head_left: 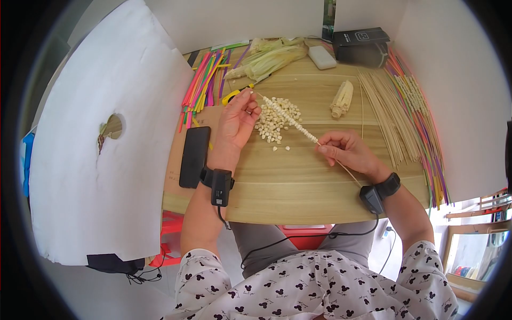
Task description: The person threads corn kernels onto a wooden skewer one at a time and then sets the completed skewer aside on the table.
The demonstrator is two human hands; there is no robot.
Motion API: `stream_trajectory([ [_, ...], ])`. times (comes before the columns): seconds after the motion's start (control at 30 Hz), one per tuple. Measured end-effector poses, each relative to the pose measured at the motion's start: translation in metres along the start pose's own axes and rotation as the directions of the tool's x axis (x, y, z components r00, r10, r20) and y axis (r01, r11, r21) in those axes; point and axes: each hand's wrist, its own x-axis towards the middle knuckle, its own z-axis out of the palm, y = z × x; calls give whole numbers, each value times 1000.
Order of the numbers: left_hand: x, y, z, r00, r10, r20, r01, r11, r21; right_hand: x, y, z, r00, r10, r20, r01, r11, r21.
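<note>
My right hand [349, 152] is closed round the lower part of a thin wooden skewer [341, 166]. A row of pale corn kernels [290, 120] is threaded along the skewer, which slants up to the left with its bare tip near my left fingers. My left hand [240, 117] has thumb and finger pinched at that tip, on a small pale piece that looks like a corn kernel. Under the skewer lies a heap of loose corn kernels [274, 128] on the wooden table [277, 186]. Two stray kernels sit just in front of the heap.
Bare skewers [389, 117] and kernel-threaded skewers [413, 96] lie on coloured strips at right. A corncob [342, 100], husks [272, 58], white box [322, 57] and black box [361, 45] stand farther back. Left are a phone [194, 156], yellow cutter [234, 95] and coloured strips [205, 82].
</note>
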Motion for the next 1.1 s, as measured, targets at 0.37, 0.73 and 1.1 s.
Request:
stream_trajectory([
  [0.37, -4, 2, 5, 997, 75, 33, -80, 984, 159, 0, -1, 0, 1000, 5, -5, -5, 1000, -13],
  [0.73, -7, 0, 12, 983, 159, 92, -179, 943, 279, 0, -1, 1, 1000, 6, -11, -7, 1000, -24],
  [1.1, -6, 0, 11, 979, 161, 128, -191, 945, 265, -1, -2, 1, 1000, 1, -9, -1, 1000, -20],
])
